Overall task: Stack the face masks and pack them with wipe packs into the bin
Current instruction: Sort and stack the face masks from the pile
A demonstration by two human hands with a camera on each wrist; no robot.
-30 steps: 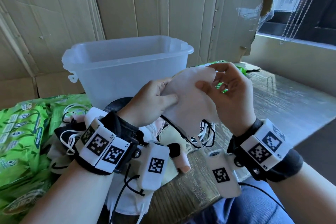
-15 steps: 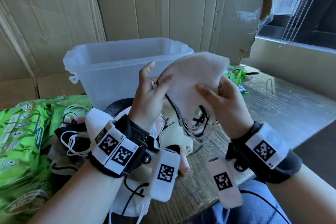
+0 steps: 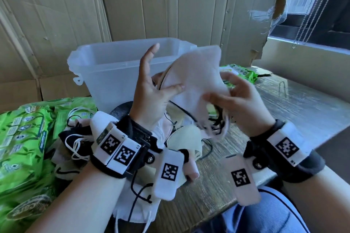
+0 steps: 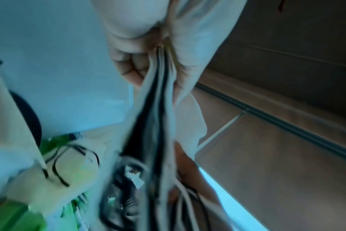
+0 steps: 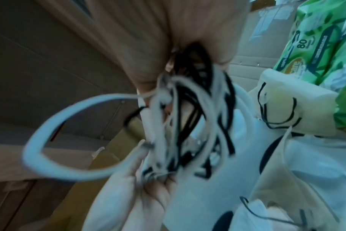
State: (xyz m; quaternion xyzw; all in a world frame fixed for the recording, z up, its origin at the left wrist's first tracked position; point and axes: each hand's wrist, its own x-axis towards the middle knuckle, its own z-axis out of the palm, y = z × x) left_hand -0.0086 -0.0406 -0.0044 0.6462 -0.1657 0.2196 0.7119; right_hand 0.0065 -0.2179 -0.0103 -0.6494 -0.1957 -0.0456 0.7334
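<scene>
A stack of white and pale pink face masks (image 3: 195, 81) is held upright in front of the translucent bin (image 3: 113, 70). My left hand (image 3: 162, 83) pinches its left edge, thumb on the front and index finger pointing up. The left wrist view shows the stack's edges (image 4: 160, 109) squeezed between thumb and curled fingers (image 4: 132, 65). My right hand (image 3: 223, 92) grips the stack's lower right corner. Black and white ear loops (image 5: 188, 117) dangle below that hand (image 5: 148, 54). Green wipe packs (image 3: 22, 138) lie on the left.
Loose masks (image 3: 183, 138), cream, white and black (image 3: 75, 136), are heaped on the wooden table (image 3: 303, 111) under my wrists. Another green wipe pack (image 3: 240, 73) lies right of the bin. Cardboard panels (image 3: 170, 5) stand behind. The table's front edge is near my lap.
Both hands have lifted the mask stack higher, up to the bin's rim, and turned it. My left index finger has straightened upward off the stack.
</scene>
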